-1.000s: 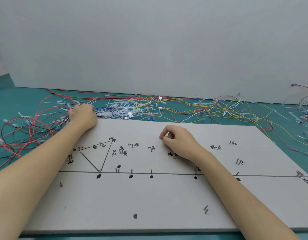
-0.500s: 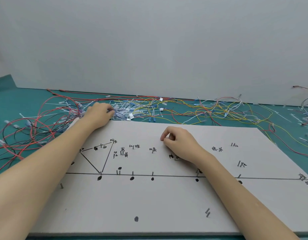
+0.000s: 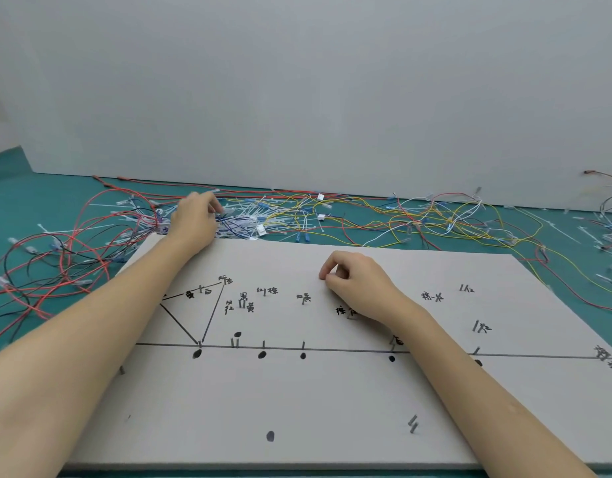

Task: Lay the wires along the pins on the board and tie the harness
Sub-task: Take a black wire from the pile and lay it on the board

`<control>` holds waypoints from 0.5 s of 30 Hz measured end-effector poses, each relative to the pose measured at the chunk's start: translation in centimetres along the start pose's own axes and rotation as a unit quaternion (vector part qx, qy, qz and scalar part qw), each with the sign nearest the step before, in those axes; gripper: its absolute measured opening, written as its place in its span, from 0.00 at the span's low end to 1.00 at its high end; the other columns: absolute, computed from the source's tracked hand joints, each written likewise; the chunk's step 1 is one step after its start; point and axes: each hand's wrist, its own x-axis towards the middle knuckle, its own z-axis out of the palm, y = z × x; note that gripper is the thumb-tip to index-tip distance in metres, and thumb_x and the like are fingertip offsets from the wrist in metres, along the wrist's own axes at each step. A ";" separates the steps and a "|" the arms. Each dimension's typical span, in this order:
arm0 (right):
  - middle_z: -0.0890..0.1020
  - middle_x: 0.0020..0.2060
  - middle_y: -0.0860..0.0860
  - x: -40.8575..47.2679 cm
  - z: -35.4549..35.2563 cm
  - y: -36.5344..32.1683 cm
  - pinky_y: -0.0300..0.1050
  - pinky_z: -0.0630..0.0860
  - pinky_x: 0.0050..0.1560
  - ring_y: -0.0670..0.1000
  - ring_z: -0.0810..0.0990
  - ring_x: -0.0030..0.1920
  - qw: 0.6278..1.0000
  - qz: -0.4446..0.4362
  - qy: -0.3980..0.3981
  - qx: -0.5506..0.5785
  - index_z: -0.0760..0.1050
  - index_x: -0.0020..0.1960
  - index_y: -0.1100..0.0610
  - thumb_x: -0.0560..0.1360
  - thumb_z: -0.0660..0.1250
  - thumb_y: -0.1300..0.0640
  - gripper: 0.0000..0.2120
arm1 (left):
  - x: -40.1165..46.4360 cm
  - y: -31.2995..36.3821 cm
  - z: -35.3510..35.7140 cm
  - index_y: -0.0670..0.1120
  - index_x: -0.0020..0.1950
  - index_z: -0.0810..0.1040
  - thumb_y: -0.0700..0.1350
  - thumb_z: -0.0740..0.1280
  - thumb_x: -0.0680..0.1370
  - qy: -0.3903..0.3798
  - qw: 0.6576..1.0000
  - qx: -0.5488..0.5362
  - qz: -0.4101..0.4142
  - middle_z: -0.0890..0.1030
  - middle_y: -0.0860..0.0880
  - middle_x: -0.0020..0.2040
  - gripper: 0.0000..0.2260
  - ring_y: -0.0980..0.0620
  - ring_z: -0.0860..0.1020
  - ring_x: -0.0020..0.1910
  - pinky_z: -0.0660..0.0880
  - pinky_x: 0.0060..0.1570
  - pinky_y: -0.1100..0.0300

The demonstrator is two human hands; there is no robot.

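Barely begun, by the look of it. Board [image 3: 332, 401] bare of wires: only pins, e.g. the pair near the front right [image 3: 413, 424], plus the drawn route line [image 3: 332, 349] w/ black dots under it and a drawn triangle [image 3: 197, 315] at left. Nothing laid along the pins, nothing tied.

Wires all off the board, spread on the green table [image 3: 28, 194] behind and to the left: red/black tangle [image 3: 56, 257] at left, blue/white bunch [image 3: 239, 220] just past the board's far edge, yellow/red/white spread [image 3: 418, 222] further right. White cable ties [image 3: 318, 229] scattered among them, unused.

Left hand [image 3: 194, 222] reaching past the board's far left corner into the blue/white bunch, fingers curled down among the strands; cannot tell whether a wire is actually pinched. Right hand [image 3: 356, 281] resting on the board mid-right, fingers curled w/ thumb and forefinger tips together; nothing visible between them.

Left to do, judging from this: pick the wires, route each along the pins, tie the bundle. Basically everything.

Writing: handwritten Chinese labels by the pins, likely wire colours. Legible-ish: 红棕 [image 3: 267, 290], 黄 [image 3: 250, 307], 红 [image 3: 229, 308], 1红 [image 3: 466, 288]. Others too small or scrawled, one part-hidden under the right wrist. No brand or print seen.
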 end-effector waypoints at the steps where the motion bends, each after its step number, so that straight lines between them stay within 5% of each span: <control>1: 0.74 0.31 0.44 0.0 0.0 0.0 0.44 0.69 0.38 0.43 0.73 0.34 1.000 -0.001 0.000 0.000 0.76 0.42 0.48 0.74 0.61 0.59 0.08 | -0.1 0.2 -0.3 0.46 0.46 0.80 0.31 0.61 0.72 0.022 0.999 0.022 0.009 0.76 0.42 0.49 0.13 0.40 0.72 0.53 0.71 0.51 0.49; 5: 0.74 0.31 0.44 0.0 0.0 0.0 0.44 0.69 0.38 0.44 0.73 0.34 1.000 0.000 -0.001 0.000 0.76 0.42 0.47 0.74 0.61 0.59 0.09 | -0.1 0.9 -1.1 0.47 0.34 0.83 0.35 0.65 0.68 -0.077 0.995 0.047 0.036 0.79 0.47 0.36 0.10 0.41 0.77 0.44 0.74 0.42 0.53; 8: 0.74 0.31 0.44 0.0 0.0 0.0 0.44 0.69 0.38 0.44 0.73 0.34 1.000 0.000 -0.002 0.001 0.76 0.41 0.47 0.74 0.61 0.59 0.09 | 0.1 1.0 -1.2 0.49 0.34 0.84 0.42 0.69 0.69 -0.158 0.987 0.037 0.012 0.83 0.49 0.35 0.06 0.46 0.80 0.41 0.78 0.43 0.54; 15: 0.74 0.31 0.44 0.0 -0.1 -0.1 0.45 0.70 0.40 0.44 0.72 0.35 1.000 0.001 -0.002 0.001 0.77 0.42 0.48 0.74 0.61 0.59 0.08 | 0.6 0.9 -0.5 0.53 0.37 0.82 0.45 0.74 0.72 -0.156 0.987 0.021 0.025 0.81 0.53 0.36 0.06 0.50 0.79 0.43 0.77 0.49 0.54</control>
